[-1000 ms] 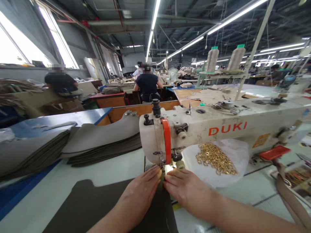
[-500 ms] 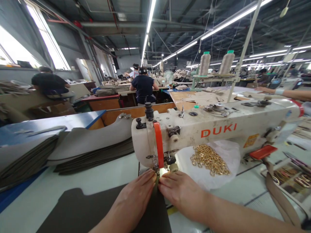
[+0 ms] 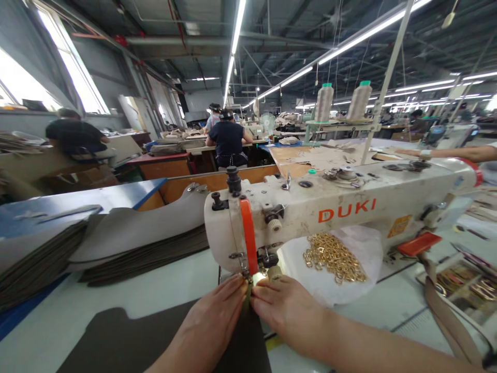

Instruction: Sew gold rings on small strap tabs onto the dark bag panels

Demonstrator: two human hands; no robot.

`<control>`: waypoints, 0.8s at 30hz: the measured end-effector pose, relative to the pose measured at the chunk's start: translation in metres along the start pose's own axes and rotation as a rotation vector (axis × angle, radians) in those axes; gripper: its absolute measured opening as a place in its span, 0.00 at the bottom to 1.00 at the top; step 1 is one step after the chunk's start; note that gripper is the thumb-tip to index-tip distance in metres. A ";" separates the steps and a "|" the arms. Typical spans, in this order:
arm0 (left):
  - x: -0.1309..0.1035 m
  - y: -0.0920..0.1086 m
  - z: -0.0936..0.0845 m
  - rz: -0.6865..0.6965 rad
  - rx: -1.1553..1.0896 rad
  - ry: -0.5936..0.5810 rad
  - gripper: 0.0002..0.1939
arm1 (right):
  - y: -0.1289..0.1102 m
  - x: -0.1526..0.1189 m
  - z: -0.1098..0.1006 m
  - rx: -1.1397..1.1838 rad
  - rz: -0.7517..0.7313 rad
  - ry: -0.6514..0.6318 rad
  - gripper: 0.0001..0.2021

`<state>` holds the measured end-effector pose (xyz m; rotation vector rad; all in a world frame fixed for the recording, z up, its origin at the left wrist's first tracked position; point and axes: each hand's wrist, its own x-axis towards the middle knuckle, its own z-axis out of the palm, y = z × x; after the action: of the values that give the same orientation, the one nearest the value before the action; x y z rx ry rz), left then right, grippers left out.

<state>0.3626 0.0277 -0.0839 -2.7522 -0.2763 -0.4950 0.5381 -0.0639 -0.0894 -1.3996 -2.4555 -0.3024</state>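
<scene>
A white sewing machine [image 3: 295, 207] with red letters and an orange guard stands before me. Under its needle area lies the edge of a dark grey fabric piece [image 3: 132, 339], which spreads toward me and to the left. My left hand [image 3: 213, 316] presses on that piece just left of the needle, fingers together. My right hand [image 3: 287, 308] is closed at the right edge of the same piece, its fingertips close to the left ones. The needle tip and the fabric under the fingertips are mostly hidden.
Gold metal rings [image 3: 334, 257] lie on a white sheet [image 3: 291, 259] right of the needle. Stacked grey pieces [image 3: 143, 233] are at the left. A parts tray [image 3: 466, 295] stands right. Thread cones [image 3: 324, 103] rise behind. People sit farther back; another person's arm [image 3: 454, 153] reaches in at right.
The view has shifted slightly, so the machine appears a little farther left. My hands hold nearly the same pose at the needle. The other person's arm at the right has lowered slightly.
</scene>
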 end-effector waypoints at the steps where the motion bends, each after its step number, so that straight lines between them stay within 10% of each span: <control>1: 0.000 0.000 0.000 -0.017 -0.021 -0.009 0.23 | 0.000 0.000 0.000 -0.002 -0.003 0.003 0.02; 24: -0.001 -0.002 0.009 -0.106 -0.137 0.014 0.18 | 0.001 0.001 0.004 -0.003 0.008 0.030 0.04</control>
<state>0.3640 0.0328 -0.0913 -2.8760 -0.4007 -0.5810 0.5383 -0.0614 -0.0926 -1.3950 -2.4261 -0.3230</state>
